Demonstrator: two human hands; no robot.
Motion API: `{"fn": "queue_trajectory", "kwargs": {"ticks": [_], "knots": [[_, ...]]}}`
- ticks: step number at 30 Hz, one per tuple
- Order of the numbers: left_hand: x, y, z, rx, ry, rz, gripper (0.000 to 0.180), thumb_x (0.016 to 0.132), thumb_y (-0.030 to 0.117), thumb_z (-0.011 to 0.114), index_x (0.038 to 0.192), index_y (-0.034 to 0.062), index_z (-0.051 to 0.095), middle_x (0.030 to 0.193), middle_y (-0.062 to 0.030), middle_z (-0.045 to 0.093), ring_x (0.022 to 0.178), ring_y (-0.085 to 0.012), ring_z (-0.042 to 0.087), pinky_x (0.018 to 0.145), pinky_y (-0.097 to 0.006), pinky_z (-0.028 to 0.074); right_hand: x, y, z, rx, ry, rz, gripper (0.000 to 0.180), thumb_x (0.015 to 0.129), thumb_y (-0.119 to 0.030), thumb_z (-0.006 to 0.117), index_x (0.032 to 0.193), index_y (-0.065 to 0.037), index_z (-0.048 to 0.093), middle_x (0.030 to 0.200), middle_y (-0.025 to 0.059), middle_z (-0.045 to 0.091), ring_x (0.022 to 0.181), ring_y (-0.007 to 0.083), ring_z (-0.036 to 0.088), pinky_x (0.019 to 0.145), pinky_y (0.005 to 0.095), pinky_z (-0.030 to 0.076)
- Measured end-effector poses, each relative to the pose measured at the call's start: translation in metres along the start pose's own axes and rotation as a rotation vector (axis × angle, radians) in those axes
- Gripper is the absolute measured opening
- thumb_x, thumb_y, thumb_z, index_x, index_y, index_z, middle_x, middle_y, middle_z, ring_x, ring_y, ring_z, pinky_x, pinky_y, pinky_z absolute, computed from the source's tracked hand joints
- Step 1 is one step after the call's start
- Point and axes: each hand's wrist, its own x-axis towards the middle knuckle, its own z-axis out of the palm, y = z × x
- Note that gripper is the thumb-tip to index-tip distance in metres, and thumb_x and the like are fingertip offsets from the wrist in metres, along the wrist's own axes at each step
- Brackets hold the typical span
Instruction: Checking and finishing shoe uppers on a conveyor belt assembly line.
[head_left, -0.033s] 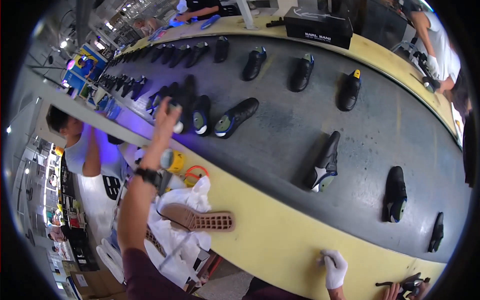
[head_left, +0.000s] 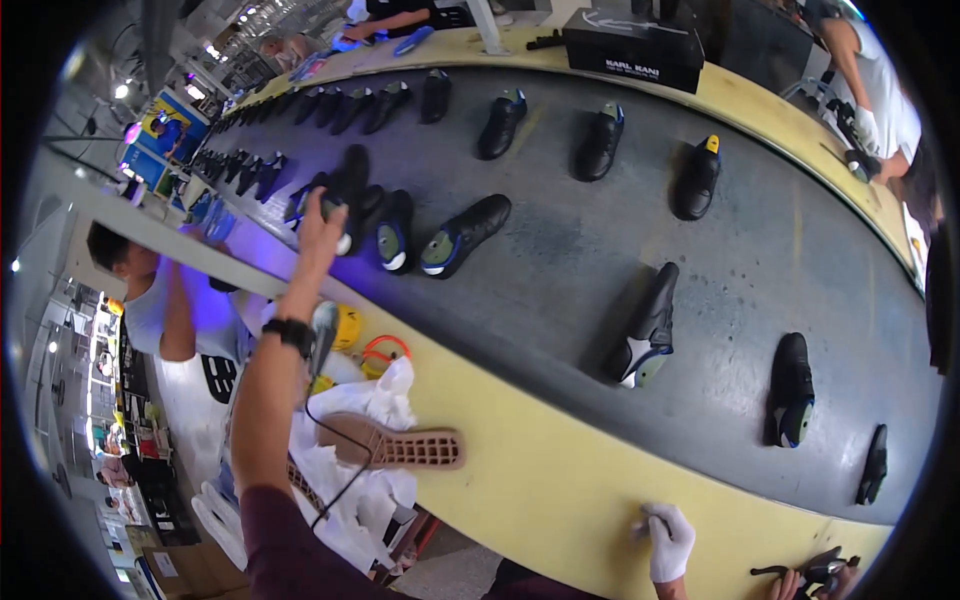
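Note:
My left hand [head_left: 319,236] reaches out to the far left with fingers closed around the heel end of a black shoe [head_left: 350,180]. The shoe is over the grey belt, toe pointing away; my fingers hide part of its heel. Just right of it stand two more black shoes, one upright shoe [head_left: 395,232] and one angled shoe [head_left: 468,235], both with green insoles and white heels. My right hand [head_left: 670,542], in a white glove, is above the yellow table edge [head_left: 560,490] at the lower right. Its fingers are curled together; what they hold, if anything, I cannot make out.
Several black shoes line the belt [head_left: 560,250]. Near my left forearm lie a brown sole [head_left: 400,443], white paper [head_left: 350,490], a dark cord and a yellow roll [head_left: 347,327]. A black box [head_left: 635,55] stands across the belt. Co-workers' hands [head_left: 790,582] show at lower right.
My left hand and the black shoe have shifted slightly left. A dark cord now shows across the brown sole. My right hand has hardly moved.

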Motion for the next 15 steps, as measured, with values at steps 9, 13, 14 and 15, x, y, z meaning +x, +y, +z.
{"fn": "queue_trajectory", "kwargs": {"ticks": [9,13,14,15], "knots": [[0.031,-0.098,0.133,0.577,-0.076,0.204,0.075,0.093,0.017,0.073,0.161,0.0042,0.043,0.148,-0.0281,0.059,0.139,-0.0446,0.055,0.118,-0.052,0.042,0.01,-0.003,0.002,-0.155,0.061,-0.056,0.023,0.095,0.015,0.054,0.104,0.004,0.072,0.091,0.0166,0.074,0.068,0.0212,0.076,0.063,0.0323,0.061],[0.002,0.021,0.11,0.081,-0.388,0.014,0.076,0.091,0.037,0.085,0.15,0.0009,0.055,0.137,-0.0164,0.067,0.118,-0.0253,0.065,0.104,-0.036,0.049,0.016,-0.005,0.002,-0.25,-0.097,-0.12,0.02,0.095,0.007,0.066,0.106,-0.005,0.077,0.084,0.0076,0.074,0.068,0.0192,0.075,0.062,0.0301,0.058],[-0.003,0.022,0.134,-0.036,-0.518,-0.064,0.077,0.089,0.038,0.086,0.15,0.0005,0.056,0.133,-0.0145,0.068,0.117,-0.0235,0.065,0.104,-0.035,0.049,0.018,-0.002,0.004,-0.214,-0.093,-0.123,0.02,0.095,0.006,0.066,0.107,-0.005,0.077,0.085,0.0083,0.074,0.069,0.0194,0.075,0.062,0.0302,0.058],[-0.004,0.029,0.147,-0.136,-0.625,-0.138,0.079,0.087,0.04,0.087,0.149,0.0002,0.057,0.13,-0.0126,0.069,0.115,-0.0218,0.065,0.103,-0.034,0.049,0.021,0.003,0.002,-0.166,-0.103,-0.149,0.019,0.095,0.006,0.067,0.108,-0.004,0.077,0.086,0.009,0.074,0.069,0.0196,0.075,0.063,0.0303,0.059]]}}
